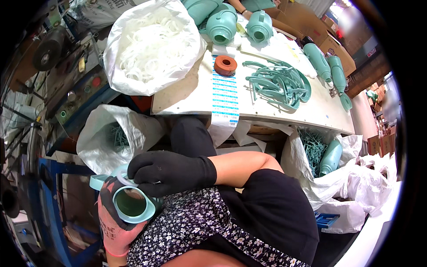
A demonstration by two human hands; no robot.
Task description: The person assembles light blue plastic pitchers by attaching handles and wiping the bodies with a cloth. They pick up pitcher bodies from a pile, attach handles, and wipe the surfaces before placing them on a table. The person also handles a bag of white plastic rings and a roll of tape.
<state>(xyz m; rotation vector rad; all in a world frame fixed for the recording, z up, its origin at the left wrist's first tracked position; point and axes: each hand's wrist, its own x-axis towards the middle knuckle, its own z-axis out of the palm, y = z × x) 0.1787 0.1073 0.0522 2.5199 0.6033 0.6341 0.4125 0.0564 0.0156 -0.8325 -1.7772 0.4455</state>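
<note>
Low in front of my lap, a teal plastic flask shell [151,208] has its round mouth turned up toward me. My left hand [116,224], in a pink glove with a dark coated palm, is wrapped round its side. A black glove covers my right hand [171,173], whose curled fingers pinch a pale ring [123,177] beside the mouth of the shell. Part of the ring is hidden under those fingers. Teal plastic also shows beyond my left hand, partly covered.
On the table [178,101] lie a white bag of translucent rings [151,44], an orange tape roll [225,66], a label strip [225,100], teal handle strips [280,84] and teal shells [221,27]. Sacks [100,138] flank my legs. Another person's hand [246,14] is at the far side.
</note>
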